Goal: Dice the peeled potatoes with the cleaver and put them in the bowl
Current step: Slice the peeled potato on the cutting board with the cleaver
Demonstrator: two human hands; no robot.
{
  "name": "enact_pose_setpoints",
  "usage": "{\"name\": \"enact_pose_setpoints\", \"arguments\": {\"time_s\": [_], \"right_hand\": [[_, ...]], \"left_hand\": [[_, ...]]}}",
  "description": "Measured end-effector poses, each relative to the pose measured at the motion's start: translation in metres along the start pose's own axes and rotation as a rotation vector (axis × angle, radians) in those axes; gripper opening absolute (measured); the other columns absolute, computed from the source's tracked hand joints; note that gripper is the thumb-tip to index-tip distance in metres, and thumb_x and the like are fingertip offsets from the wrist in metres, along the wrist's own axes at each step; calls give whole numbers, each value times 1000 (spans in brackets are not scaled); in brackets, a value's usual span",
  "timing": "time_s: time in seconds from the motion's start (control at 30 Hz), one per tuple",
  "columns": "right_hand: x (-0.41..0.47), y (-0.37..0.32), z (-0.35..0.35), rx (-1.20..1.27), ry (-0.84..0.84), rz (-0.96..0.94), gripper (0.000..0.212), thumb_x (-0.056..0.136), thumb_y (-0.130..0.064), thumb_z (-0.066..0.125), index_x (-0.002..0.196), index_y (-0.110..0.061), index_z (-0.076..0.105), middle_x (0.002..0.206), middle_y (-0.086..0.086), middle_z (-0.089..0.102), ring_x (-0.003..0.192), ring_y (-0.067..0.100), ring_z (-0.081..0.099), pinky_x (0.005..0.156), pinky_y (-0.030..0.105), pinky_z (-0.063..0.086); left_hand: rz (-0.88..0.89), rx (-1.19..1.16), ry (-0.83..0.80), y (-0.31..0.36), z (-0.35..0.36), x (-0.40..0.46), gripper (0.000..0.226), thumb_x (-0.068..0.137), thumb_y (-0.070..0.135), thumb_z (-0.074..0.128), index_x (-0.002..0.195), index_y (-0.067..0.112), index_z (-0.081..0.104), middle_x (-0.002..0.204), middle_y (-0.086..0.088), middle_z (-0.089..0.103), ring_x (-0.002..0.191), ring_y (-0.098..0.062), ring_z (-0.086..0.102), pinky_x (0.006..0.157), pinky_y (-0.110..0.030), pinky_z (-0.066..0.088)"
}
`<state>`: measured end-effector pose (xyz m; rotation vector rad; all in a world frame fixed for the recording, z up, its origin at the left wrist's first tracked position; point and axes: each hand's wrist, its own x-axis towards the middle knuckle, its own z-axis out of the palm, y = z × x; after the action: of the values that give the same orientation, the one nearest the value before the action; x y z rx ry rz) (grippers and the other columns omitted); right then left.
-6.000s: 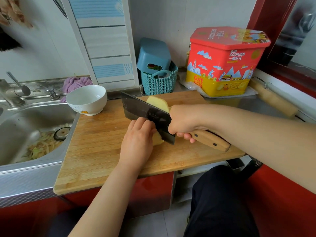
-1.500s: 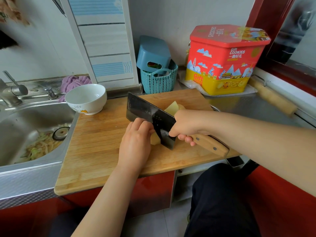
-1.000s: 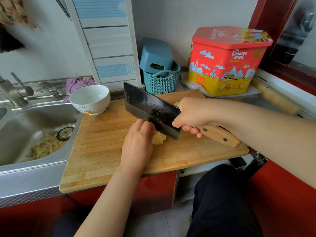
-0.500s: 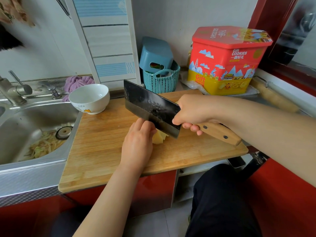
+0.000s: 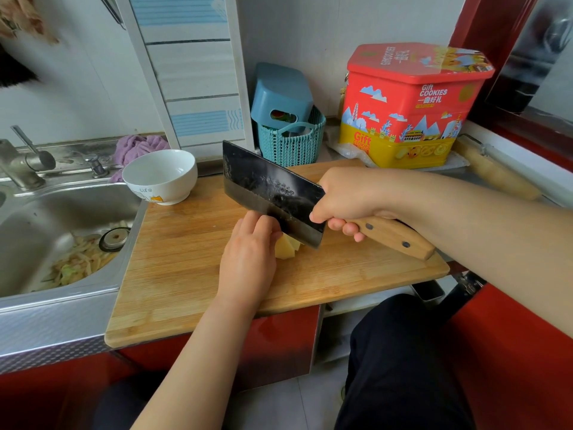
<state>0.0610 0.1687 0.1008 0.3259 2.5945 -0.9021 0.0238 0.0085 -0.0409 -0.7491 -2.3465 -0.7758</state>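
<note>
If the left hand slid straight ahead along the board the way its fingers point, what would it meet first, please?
Most likely the cleaver: the left hand has its fingertips right beside the blade's flat, holding the potato piece. Whether knuckles already touch the blade is unclear.

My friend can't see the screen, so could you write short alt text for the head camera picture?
A right hand grips a cleaver over potato pieces that the left hand steadies on a wooden board. A white bowl stands on the board's far left corner beside a sink.
</note>
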Motion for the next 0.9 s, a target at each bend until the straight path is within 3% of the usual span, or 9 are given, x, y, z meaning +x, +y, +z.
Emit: {"name": "enact_pose_setpoints", "arguments": {"time_s": [0.9], "right_hand": [[3,-10,3,-91,-2,26,19,96,-11,54,80,-16,43,53,3,50,36,12,43,40,24,45]], "left_hand": [[6,13,-30,-1,-1,-1,7,87,7,65,88,8,58,95,-6,55,81,-25,54,57,-30,36]]}}
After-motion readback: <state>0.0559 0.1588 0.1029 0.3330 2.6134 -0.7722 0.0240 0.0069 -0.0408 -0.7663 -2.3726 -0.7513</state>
